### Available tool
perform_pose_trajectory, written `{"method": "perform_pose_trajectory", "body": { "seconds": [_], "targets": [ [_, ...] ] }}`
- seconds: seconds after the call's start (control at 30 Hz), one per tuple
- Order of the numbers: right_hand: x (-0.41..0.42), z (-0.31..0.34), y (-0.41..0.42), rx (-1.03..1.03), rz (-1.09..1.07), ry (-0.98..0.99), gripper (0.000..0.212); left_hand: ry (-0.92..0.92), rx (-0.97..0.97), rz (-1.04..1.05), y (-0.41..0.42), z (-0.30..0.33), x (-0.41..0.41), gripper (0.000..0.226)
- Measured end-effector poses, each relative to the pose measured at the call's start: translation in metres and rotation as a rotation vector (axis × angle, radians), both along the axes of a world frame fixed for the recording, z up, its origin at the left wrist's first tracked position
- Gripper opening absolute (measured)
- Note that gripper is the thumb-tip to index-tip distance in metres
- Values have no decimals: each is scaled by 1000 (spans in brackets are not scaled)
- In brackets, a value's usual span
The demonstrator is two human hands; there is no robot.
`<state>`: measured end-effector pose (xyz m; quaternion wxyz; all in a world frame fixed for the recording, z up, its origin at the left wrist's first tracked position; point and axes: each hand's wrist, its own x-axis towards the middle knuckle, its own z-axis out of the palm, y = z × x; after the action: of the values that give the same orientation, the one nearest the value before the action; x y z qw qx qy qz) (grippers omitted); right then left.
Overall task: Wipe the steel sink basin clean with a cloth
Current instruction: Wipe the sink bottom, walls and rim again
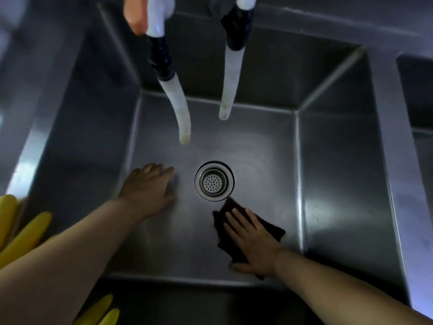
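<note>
Fingers point(164, 171) of left hand point(150, 188) straight, close together, flat on sink point(339, 184) floor left of drain point(214, 181); holds nothing, likely bracing body. Right hand point(253, 240) fingers straight, slightly spread, pressing cloth point(274, 231) flat on floor just below-right of drain; flat palm judged to spread wiping pressure. Hoses point(182, 109) hang over basin, clear of hands. Count: two hands, one cloth, one drain, two hoses. Yellow gloves point(28, 233) on bench, lower left; number cannot tell.

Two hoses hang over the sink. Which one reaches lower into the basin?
The left hose, the one wrapped in more black tape. Its curved tip ends nearer the drain than the straighter right hose, which stops higher up.
</note>
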<state>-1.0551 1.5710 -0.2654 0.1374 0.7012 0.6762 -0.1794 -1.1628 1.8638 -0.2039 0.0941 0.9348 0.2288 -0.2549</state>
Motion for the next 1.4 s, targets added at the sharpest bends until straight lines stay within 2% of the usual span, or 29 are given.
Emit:
{"method": "perform_pose_trajectory", "body": {
  "seconds": [0.1,0.17,0.33,0.47,0.57,0.77,0.93,1.13,1.27,1.4],
  "targets": [
    [-23,-8,38,20,159,34,88,60,37,176,9,4,-9,64],
    [-38,-15,72,45,179,78,82,32,-8,296,9,0,-13,59],
    [-41,-23,167,153,-137,157,73,-45,-61,489,8,-12,-16,58],
    [-4,-26,225,212,-314,87,72,-101,-12,499,9,-21,-20,50],
    [42,-27,245,247,-435,62,70,-43,-19,508,7,-24,-19,58],
    [132,-29,201,245,-546,-65,69,15,13,391,6,-31,-25,61],
    [150,-29,118,197,-606,-156,74,84,35,256,4,-33,-31,66],
    [91,-25,47,157,-533,-174,80,292,10,183,3,-27,-25,104],
    [34,-24,44,153,-393,-97,75,340,45,166,-8,-27,-24,110],
    [-20,-23,74,146,-283,-25,71,356,92,131,-12,-27,-24,112]
  ]
}}
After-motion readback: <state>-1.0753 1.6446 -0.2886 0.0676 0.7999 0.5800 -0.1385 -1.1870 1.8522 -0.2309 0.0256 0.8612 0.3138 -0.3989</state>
